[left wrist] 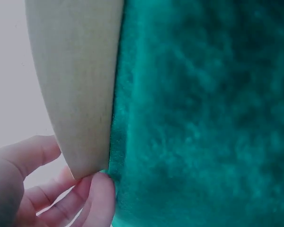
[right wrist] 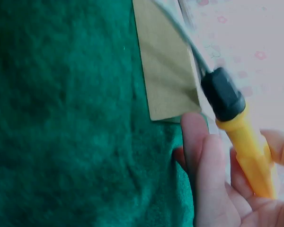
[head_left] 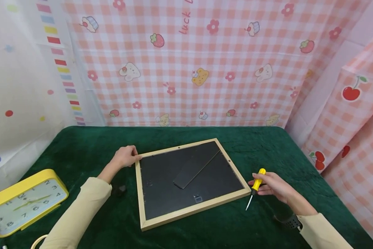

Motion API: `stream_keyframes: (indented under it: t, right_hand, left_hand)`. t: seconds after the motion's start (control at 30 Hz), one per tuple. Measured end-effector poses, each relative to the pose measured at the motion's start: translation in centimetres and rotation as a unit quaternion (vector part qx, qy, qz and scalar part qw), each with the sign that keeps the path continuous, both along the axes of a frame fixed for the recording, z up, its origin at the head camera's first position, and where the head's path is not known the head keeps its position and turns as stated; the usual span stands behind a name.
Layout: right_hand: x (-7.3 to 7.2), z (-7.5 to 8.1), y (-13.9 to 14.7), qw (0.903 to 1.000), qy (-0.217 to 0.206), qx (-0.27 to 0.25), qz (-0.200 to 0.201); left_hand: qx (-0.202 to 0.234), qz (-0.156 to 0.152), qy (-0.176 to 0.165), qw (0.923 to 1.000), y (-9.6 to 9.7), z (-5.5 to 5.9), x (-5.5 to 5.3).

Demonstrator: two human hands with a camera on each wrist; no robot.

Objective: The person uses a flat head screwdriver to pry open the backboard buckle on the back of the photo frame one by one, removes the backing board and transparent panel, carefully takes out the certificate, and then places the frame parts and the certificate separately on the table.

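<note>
A picture frame with pale wooden edges lies face down on the green cloth, slightly turned. Its black backing carries a fold-out stand, lying flat. At the far left corner my left hand pinches the wood, thumb on one side and fingertips under the corner in the left wrist view. My right hand grips a screwdriver by its yellow handle, black collar and metal shaft pointing down toward me. Right fingertips sit at the near right corner of the wooden edge.
A yellow clock stands at the left edge of the table. Beside the left forearm is a small dark object. Part of a beige ring shows at the lower left. A checked pink curtain hangs behind the green cloth.
</note>
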State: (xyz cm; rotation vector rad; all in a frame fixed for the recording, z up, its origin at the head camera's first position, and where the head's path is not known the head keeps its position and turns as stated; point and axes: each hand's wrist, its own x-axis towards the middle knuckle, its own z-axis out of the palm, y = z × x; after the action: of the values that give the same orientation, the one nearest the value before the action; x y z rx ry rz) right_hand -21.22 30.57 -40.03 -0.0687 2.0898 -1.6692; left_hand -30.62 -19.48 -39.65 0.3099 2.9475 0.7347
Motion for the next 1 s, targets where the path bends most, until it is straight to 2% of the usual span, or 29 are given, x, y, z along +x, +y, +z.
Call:
stream_keyframes:
  t: [0.1, 0.2, 0.37, 0.5, 0.6, 0.7, 0.9, 0.97, 1.0]
  right_hand:
    - [0.4, 0.0, -0.5, 0.9999, -0.003, 0.007, -0.015]
    - [0.8, 0.2, -1.0, 0.9997, -0.006, 0.012, -0.020]
    - [0.8, 0.4, -1.7, 0.9998, -0.004, -0.008, -0.017]
    - [0.0, 0.5, -1.7, 0.9991, 0.022, -0.016, -0.032]
    - [-1.2, 0.6, -1.4, 0.9976, 0.038, -0.017, -0.055]
    - [-2.7, 0.8, -1.2, 0.9950, 0.054, -0.006, -0.084]
    - [-6.0, 0.9, -1.8, 0.9897, 0.079, 0.060, -0.104]
    - [-6.9, 1.2, -2.2, 0.9878, 0.082, 0.085, -0.102]
    - [-7.3, 1.3, -2.5, 0.9864, 0.083, 0.098, -0.103]
  left_hand:
    - [-0.008, -0.007, 0.014, 0.9999, -0.2, 0.0, 0.1]
    - [0.013, -0.019, 0.015, 0.9996, -0.4, -0.1, 0.1]
    - [0.078, -0.036, -0.017, 0.9962, -0.8, -0.3, 0.2]
    - [0.109, -0.083, -0.057, 0.9889, -1.6, -0.3, 0.9]
    - [0.121, -0.144, -0.095, 0.9776, -1.9, -0.4, 2.1]
    - [0.141, -0.190, -0.135, 0.9622, -1.7, -0.7, 3.8]
    - [0.216, -0.247, -0.226, 0.9173, 0.0, -1.4, 7.9]
    - [0.224, -0.257, -0.246, 0.9074, 0.8, -1.3, 9.1]
    - [0.222, -0.259, -0.253, 0.9053, 1.2, -1.2, 9.6]
